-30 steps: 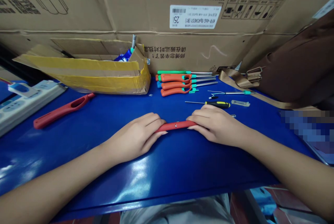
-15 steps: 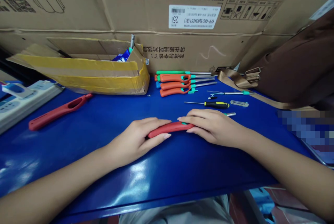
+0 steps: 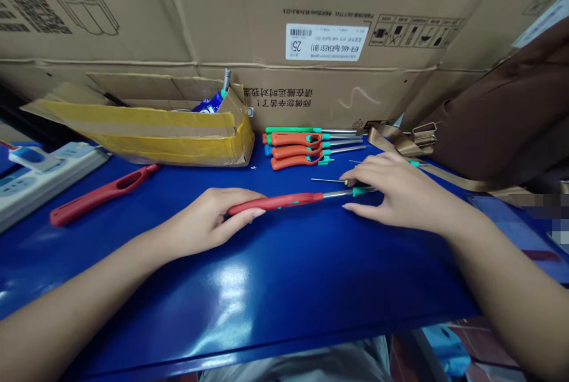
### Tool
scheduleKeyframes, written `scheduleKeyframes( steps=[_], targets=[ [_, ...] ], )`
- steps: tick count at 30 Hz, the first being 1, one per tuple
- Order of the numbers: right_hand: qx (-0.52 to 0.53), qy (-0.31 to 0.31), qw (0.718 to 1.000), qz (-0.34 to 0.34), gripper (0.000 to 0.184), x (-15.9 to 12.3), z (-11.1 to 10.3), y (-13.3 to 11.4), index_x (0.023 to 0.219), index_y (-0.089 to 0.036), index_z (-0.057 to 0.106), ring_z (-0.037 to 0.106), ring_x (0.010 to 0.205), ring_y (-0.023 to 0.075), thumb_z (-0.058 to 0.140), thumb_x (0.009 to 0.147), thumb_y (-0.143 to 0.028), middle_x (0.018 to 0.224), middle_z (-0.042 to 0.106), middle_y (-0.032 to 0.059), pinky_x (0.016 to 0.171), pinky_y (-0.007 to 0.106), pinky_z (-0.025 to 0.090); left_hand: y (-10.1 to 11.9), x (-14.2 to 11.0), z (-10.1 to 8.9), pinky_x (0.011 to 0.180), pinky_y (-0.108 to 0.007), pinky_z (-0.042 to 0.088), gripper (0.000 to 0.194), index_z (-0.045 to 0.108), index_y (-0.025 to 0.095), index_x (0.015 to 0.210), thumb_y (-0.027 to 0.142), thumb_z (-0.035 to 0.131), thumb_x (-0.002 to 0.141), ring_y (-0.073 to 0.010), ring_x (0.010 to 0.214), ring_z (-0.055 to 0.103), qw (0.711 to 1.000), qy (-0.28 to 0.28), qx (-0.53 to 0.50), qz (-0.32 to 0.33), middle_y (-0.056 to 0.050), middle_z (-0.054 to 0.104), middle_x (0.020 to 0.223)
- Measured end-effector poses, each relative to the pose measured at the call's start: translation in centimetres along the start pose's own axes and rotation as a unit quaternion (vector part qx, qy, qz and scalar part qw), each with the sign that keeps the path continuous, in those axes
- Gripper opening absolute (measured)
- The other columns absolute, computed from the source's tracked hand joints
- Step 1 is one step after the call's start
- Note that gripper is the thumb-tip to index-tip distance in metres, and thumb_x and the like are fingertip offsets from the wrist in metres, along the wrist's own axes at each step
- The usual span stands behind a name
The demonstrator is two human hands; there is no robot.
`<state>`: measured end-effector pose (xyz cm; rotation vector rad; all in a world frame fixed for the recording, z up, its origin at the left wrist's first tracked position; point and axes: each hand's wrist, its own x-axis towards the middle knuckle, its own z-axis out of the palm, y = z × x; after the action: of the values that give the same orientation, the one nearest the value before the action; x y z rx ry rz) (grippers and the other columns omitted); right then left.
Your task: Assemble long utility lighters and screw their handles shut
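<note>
My left hand [image 3: 212, 222] is closed round the handle end of a red lighter-like tool [image 3: 284, 200] with a metal stem and green tip, lying level over the blue table [image 3: 284, 287]. My right hand [image 3: 395, 192] pinches the stem's green tip end, its other fingers spread over a yellow-and-black screwdriver [image 3: 331, 181]. Just behind lies a row of several orange and green tools [image 3: 302, 147].
A red tool shell [image 3: 100, 195] lies at the left near a white power strip [image 3: 40, 174]. A taped cardboard box [image 3: 155, 133] stands behind it. Big cartons [image 3: 284, 26] wall the back. A brown bag [image 3: 502, 115] with straps sits at the right.
My hands have moved apart: the left slid leftwards along the red handle, the right moved right to the stem end, so the tool's metal stem shows between them.
</note>
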<state>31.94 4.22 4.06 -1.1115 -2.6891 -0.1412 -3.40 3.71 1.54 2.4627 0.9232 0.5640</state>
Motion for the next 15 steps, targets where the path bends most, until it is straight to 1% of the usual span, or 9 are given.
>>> scheduleKeyframes(
  steps=[2,5,7,10,13,15],
  targets=[
    [0.008,0.002,1.0,-0.01,0.023,-0.2,-0.2,1.0,0.099,-0.017,0.072,0.068,0.093,0.0261,0.066,0.092,-0.038,0.097,0.076,0.0083,0.093,0.042,0.042,-0.3,0.1,-0.3,0.084,-0.02,0.053,0.029,0.069,0.018,0.12,0.033,0.055,0.101,-0.0161,0.093,0.072,1.0,0.005,-0.004,-0.012,-0.004,0.078,0.11],
    [0.031,0.016,0.999,-0.03,0.019,-0.3,-0.1,1.3,0.095,-0.018,0.073,0.067,0.089,0.0239,0.062,0.097,-0.034,0.092,0.076,0.0068,0.092,0.04,0.041,-0.4,0.2,-0.3,0.082,-0.02,0.052,0.029,0.07,0.017,0.12,0.034,0.055,0.1,-0.0161,0.091,0.072,1.0,0.006,-0.012,-0.016,-0.004,0.078,0.108],
    [0.057,0.011,0.997,-0.045,0.02,-0.1,0.3,0.5,0.098,-0.018,0.073,0.066,0.09,0.023,0.059,0.099,-0.032,0.093,0.076,0.0068,0.09,0.038,0.041,-0.3,0.2,0.0,0.084,-0.02,0.052,0.029,0.069,0.017,0.121,0.033,0.056,0.1,-0.0163,0.094,0.072,1.0,0.002,-0.023,-0.014,-0.004,0.077,0.11],
    [0.073,0.003,0.995,-0.066,0.022,0.3,1.3,-1.4,0.103,-0.016,0.071,0.063,0.09,0.0228,0.053,0.102,-0.029,0.094,0.074,0.0077,0.087,0.037,0.041,0.3,0.2,0.9,0.088,-0.02,0.05,0.028,0.068,0.018,0.122,0.031,0.055,0.101,-0.0162,0.099,0.071,0.999,-0.01,-0.05,-0.007,-0.004,0.076,0.115],
    [0.045,0.031,0.994,-0.094,0.025,0.6,2.5,-2.8,0.099,-0.012,0.07,0.059,0.084,0.0232,0.049,0.103,-0.023,0.089,0.072,0.0106,0.08,0.037,0.041,1.0,0.0,1.8,0.088,-0.019,0.049,0.026,0.067,0.018,0.122,0.029,0.055,0.102,-0.0145,0.098,0.07,0.998,-0.014,-0.069,-0.002,-0.004,0.075,0.114],
    [0.039,0.054,0.992,-0.108,0.023,0.8,3.3,-3.1,0.098,-0.011,0.069,0.057,0.081,0.0226,0.048,0.102,-0.02,0.088,0.071,0.0113,0.076,0.035,0.041,1.3,-0.2,2.1,0.089,-0.019,0.048,0.025,0.066,0.018,0.122,0.027,0.055,0.101,-0.0142,0.1,0.069,0.997,-0.008,-0.073,-0.002,-0.003,0.074,0.114]
  ],
)
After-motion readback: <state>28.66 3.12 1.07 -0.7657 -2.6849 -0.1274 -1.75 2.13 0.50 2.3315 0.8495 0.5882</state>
